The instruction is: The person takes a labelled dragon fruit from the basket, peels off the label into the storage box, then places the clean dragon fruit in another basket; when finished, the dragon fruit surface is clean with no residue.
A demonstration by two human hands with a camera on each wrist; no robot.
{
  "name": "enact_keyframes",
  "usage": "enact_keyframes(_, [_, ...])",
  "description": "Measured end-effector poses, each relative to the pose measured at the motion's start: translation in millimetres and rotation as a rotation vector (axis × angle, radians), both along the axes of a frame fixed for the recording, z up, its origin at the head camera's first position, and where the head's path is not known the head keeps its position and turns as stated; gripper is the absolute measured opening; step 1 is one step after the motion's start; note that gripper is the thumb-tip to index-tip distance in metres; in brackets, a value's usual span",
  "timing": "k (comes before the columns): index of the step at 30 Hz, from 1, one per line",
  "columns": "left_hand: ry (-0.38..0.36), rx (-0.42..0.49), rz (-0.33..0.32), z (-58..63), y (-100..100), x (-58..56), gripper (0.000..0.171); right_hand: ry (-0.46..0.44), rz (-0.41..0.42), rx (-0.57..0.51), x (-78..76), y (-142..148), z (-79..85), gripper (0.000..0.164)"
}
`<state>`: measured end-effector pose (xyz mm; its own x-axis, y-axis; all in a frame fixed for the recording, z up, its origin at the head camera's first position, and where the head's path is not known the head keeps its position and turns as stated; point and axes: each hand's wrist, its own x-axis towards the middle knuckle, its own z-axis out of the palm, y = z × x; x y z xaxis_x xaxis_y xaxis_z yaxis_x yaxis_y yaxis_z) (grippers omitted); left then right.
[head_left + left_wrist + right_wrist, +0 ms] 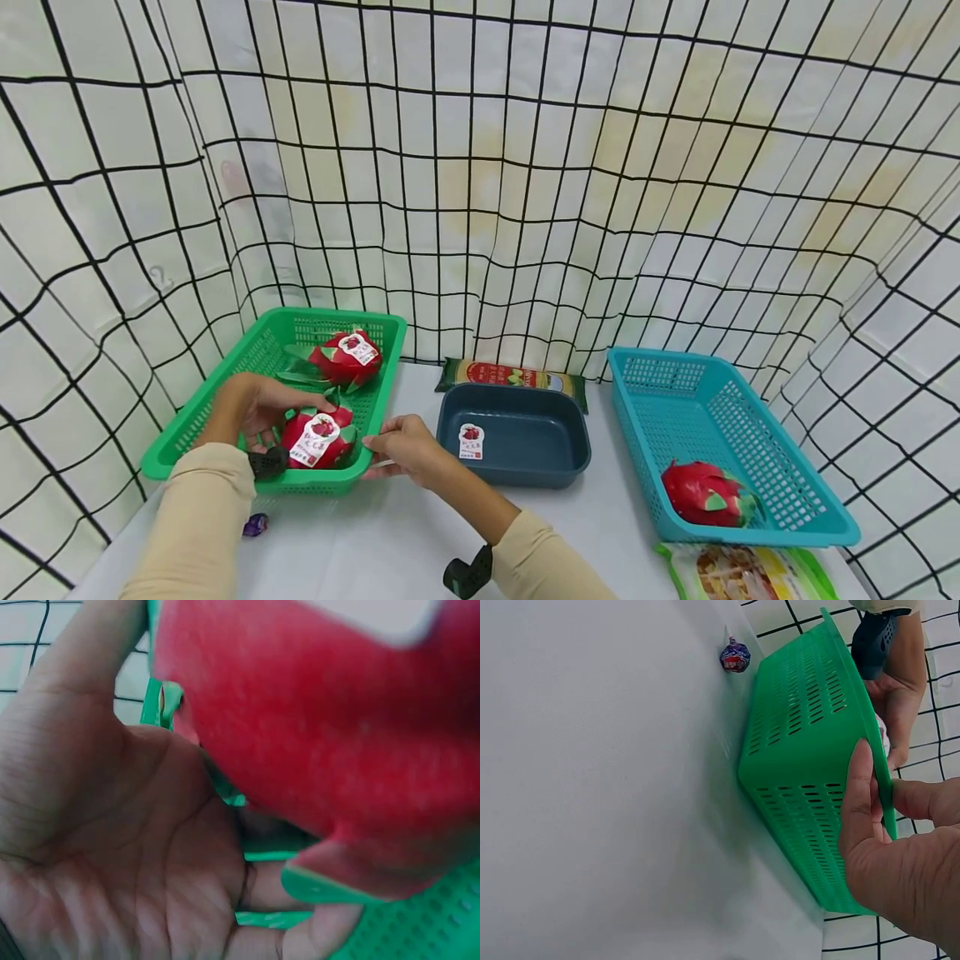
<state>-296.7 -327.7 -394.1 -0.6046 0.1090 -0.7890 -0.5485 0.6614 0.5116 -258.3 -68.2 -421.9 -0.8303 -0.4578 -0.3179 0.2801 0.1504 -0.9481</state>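
Observation:
In the green basket (395, 367) at the left, my left hand (264, 407) grips a red dragon fruit (318, 439) that bears a white label. The left wrist view shows the fingers (315, 930) reaching behind and under the fruit (322, 727), the palm a little apart from it. My right hand (408, 450) pinches the basket's near right corner rim, thumb on one side and fingers on the other, as the right wrist view shows. Behind the held fruit lies a second labelled dragon fruit (347, 358) with long green leaves. A thin white strip shows by my right fingers; its kind is unclear.
A dark blue tub (517, 433) with a fruit label inside stands mid-table, a green and red packet (513, 375) behind it. The blue basket (750, 433) holds another dragon fruit (705, 493). A green-edged bag (750, 573) and a wrapped lollipop (735, 657) lie nearby. Black netting surrounds the table.

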Motion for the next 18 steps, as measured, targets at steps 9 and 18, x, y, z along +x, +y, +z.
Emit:
enact_keyframes(9, [0.035,0.098,0.01,6.1,-17,6.3,0.078,0.008,-0.001,-0.017,0.0,0,2.4,0.013])
enact_keyframes(18, [0.11,0.214,0.033,11.9,-30,13.4,0.074,0.015,0.003,-0.012,1.6,0,3.2,0.012])
